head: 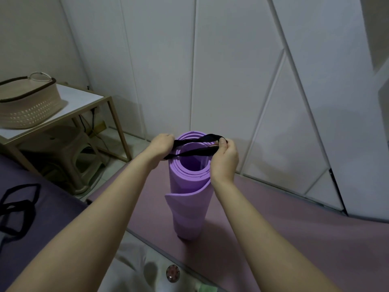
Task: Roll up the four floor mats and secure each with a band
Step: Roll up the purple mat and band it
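Hands (162, 147) (224, 158) grip-pinch black band (195, 145) over rolled mat (190, 186) upright on pink mat (273, 228), beside white panelled wall (231, 70).

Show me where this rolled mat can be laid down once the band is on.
The pink mat is bare right of the upright purple roll, out to the white wall panels. Left is crowded: loose black bands lie on the dark mat, and the side table carries a basket, with stools beneath.

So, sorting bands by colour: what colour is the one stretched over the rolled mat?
Black band, clearest in the head view.
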Tool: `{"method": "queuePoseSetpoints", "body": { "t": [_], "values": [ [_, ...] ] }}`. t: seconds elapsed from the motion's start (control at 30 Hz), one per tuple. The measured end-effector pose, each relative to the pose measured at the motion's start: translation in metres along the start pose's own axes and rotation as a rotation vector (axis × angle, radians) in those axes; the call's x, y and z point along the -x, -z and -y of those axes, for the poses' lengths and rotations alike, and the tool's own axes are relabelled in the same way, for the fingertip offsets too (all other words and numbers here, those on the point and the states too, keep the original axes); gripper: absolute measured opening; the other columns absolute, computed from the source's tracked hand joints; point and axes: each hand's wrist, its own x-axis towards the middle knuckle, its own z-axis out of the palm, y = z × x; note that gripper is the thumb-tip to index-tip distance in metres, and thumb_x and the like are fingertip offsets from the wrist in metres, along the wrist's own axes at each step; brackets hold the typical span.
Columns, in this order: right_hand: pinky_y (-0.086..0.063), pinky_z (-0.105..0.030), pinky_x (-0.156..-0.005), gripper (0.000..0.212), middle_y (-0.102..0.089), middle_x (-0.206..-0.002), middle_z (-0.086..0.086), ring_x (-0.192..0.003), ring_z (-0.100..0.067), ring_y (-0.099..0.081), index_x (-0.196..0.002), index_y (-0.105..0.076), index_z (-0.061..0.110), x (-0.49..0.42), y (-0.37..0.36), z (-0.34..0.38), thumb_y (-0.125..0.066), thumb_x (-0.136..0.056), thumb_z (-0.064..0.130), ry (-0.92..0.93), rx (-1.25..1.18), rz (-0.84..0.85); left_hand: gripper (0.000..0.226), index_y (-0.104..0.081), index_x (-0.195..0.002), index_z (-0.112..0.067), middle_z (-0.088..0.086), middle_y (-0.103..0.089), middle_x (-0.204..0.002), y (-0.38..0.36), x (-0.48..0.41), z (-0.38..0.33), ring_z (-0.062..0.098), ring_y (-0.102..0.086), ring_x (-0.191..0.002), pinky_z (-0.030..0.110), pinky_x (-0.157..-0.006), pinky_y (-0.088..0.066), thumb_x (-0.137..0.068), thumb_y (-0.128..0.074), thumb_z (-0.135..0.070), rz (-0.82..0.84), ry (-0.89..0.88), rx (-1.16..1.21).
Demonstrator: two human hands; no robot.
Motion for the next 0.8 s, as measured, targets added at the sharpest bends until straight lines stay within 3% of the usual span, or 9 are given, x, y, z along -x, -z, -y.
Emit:
{"method": "queuePoseSetpoints", "body": {
  "t": [0.1, 0.17, 0.3, 0.43, 0.5, 0.6, 0.63, 0.73, 0.8],
  "values": [
    [-0.028, -0.021, -0.06, 0.03, -0.058, -0.086, -0.004, -0.079, -0.018, -0.049, -0.101, -0.062, 0.0, -0.002, -0.003, 0.0, -0.038, -0.102, 0.019, 0.024, 0.0, -0.004, 0.046, -0.045, -0.072, -0.016, -0.001, -0.048, -0.061, 0.006, 0.006, 0.001, 0.011, -0.044, -0.05, 0.021, -0.048, -0.032, -0.103, -0.024, -0.044, 0.188, -0.016, 0.063],
    [-0.029, -0.022, -0.062, 0.031, -0.059, -0.081, -0.005, -0.077, -0.019, -0.05, -0.095, -0.065, 0.001, -0.007, -0.003, -0.002, -0.041, -0.101, 0.02, 0.037, 0.024, -0.01, 0.046, -0.043, -0.074, -0.015, -0.005, -0.048, -0.056, 0.013, 0.01, 0.0, 0.007, -0.046, -0.046, 0.021, -0.05, -0.033, -0.096, -0.037, -0.055, 0.318, -0.091, 0.101],
    [-0.034, -0.027, -0.065, 0.031, -0.06, -0.076, -0.006, -0.075, -0.021, -0.053, -0.087, -0.066, 0.005, -0.013, -0.005, -0.003, -0.042, -0.1, 0.021, 0.008, 0.025, -0.002, 0.035, -0.041, -0.087, -0.014, 0.001, -0.05, -0.074, 0.015, 0.0, 0.006, 0.015, -0.049, -0.065, 0.024, -0.052, -0.036, -0.084, -0.07, -0.033, 0.248, -0.19, -0.155],
    [-0.038, -0.027, -0.063, 0.032, -0.058, -0.068, 0.0, -0.065, -0.015, -0.052, -0.087, -0.066, 0.005, -0.004, -0.008, -0.001, -0.041, -0.101, 0.021, 0.013, -0.034, 0.006, 0.044, -0.06, -0.087, -0.007, 0.016, -0.061, -0.091, 0.008, -0.009, -0.001, 0.032, -0.056, -0.09, 0.029, -0.069, -0.032, -0.099, -0.039, -0.043, -0.109, -0.288, -0.424],
    [-0.043, -0.029, -0.063, 0.031, -0.057, -0.064, 0.004, -0.06, -0.013, -0.051, -0.083, -0.063, 0.008, 0.0, -0.009, -0.001, -0.042, -0.101, 0.021, 0.02, -0.055, 0.027, 0.051, -0.061, -0.084, -0.007, 0.021, -0.06, -0.095, 0.009, -0.009, -0.009, 0.035, -0.056, -0.093, 0.031, -0.073, -0.034, -0.102, -0.03, -0.043, -0.087, -0.218, -0.458],
    [-0.047, -0.037, -0.061, 0.031, -0.056, -0.06, 0.002, -0.059, -0.022, -0.054, -0.076, -0.059, 0.011, 0.001, -0.009, -0.002, -0.042, -0.101, 0.021, 0.019, -0.059, 0.044, 0.048, -0.054, -0.13, -0.009, 0.027, -0.054, -0.123, 0.007, -0.012, -0.016, 0.04, -0.051, -0.112, 0.039, -0.091, -0.039, -0.105, -0.02, -0.033, 0.002, -0.089, -0.53],
    [-0.047, -0.037, -0.061, 0.032, -0.056, -0.06, 0.001, -0.059, -0.025, -0.055, -0.075, -0.059, 0.011, 0.0, -0.01, -0.002, -0.042, -0.101, 0.021, 0.012, -0.061, 0.044, 0.046, -0.052, -0.132, -0.009, 0.027, -0.054, -0.123, 0.007, -0.012, -0.018, 0.04, -0.051, -0.112, 0.039, -0.089, -0.041, -0.105, -0.021, -0.032, 0.006, -0.066, -0.533],
    [-0.042, -0.02, -0.057, 0.034, -0.056, -0.059, 0.002, -0.056, -0.017, -0.053, -0.074, -0.061, 0.008, -0.005, -0.009, -0.002, -0.043, -0.1, 0.02, 0.005, -0.029, 0.015, 0.037, -0.057, -0.091, -0.005, 0.017, -0.058, -0.09, 0.009, -0.019, -0.011, 0.03, -0.055, -0.077, 0.031, -0.056, -0.041, -0.102, -0.037, -0.033, 0.058, 0.072, -0.266],
    [-0.035, -0.013, -0.051, 0.035, -0.055, -0.058, 0.003, -0.054, -0.011, -0.048, -0.073, -0.063, 0.004, -0.009, -0.009, -0.004, -0.045, -0.099, 0.018, 0.0, -0.011, -0.009, 0.031, -0.055, -0.075, -0.007, 0.009, -0.057, -0.07, 0.008, -0.024, -0.001, 0.021, -0.052, -0.058, 0.025, -0.052, -0.041, -0.099, -0.043, -0.022, 0.153, 0.202, -0.057]
  ]
}}
